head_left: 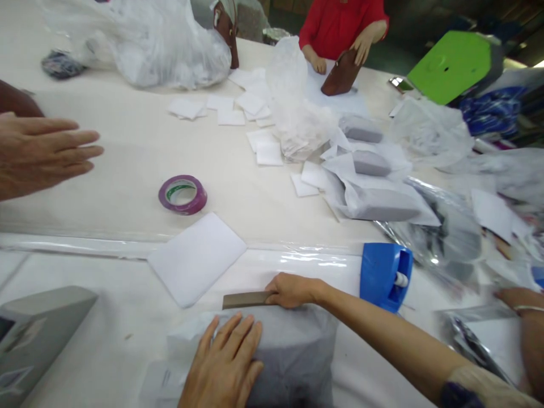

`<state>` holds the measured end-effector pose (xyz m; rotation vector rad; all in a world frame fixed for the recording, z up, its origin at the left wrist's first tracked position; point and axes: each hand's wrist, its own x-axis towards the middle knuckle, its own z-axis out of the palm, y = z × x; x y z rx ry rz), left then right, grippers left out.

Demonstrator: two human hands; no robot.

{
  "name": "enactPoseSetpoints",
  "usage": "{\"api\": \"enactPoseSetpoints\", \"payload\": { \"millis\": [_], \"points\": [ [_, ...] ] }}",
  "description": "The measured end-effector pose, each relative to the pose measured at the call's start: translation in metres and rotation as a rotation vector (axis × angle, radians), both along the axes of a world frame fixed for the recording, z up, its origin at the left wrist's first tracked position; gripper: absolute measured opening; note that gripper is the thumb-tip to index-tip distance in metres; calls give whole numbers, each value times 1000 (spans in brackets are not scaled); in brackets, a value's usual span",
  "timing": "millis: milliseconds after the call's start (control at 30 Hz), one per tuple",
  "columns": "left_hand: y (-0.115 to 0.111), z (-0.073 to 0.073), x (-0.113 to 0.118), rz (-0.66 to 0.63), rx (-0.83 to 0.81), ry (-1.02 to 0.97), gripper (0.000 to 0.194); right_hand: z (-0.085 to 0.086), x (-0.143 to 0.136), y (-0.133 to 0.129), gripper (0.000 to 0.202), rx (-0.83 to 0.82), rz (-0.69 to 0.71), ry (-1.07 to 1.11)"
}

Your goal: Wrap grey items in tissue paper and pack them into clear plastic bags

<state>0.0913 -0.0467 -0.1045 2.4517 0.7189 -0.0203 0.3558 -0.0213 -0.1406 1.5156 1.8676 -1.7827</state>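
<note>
A bundle wrapped in thin greyish-white paper [297, 345] lies at the near edge of the table. My left hand [225, 357] rests on its left part, palm down with fingers stretched out. Along the bundle's far edge, a taupe flat strip [246, 299] sticks up; whether it belongs to something inside the paper is hidden. The fingers of my right hand [291, 290] are closed on the strip's right end. Just beyond the bundle lies a white sheet [198, 260], with a roll of purple tape [198, 198] farther off.
A blue plastic holder [380, 275] stands right of my right hand. A grey box-like device [46, 334] is at near left. Co-workers' hands [42, 153] reach in from left and right. Across the table, a person in red [340, 22] handles a brown bag [341, 73]. Paper-wrapped bundles [382, 204] lie mid-right.
</note>
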Motion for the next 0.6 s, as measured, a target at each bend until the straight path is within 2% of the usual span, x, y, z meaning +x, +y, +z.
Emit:
{"api": "enactPoseSetpoints", "payload": {
  "millis": [200, 367, 500, 600],
  "points": [
    [5, -1, 4, -1, 186, -79, 46, -7, 3, -1, 28, -65, 25, 34],
    [13, -17, 11, 70, 213, -99, 35, 3, 3, 10, 38, -85, 65, 12],
    [30, -23, 7, 123, 172, -81, 35, 19, -1, 10, 39, 82, -6, -180],
    [55, -26, -6, 218, 263, -74, 44, 28, 3, 12, 29, 255, -116, -368]
  ]
}}
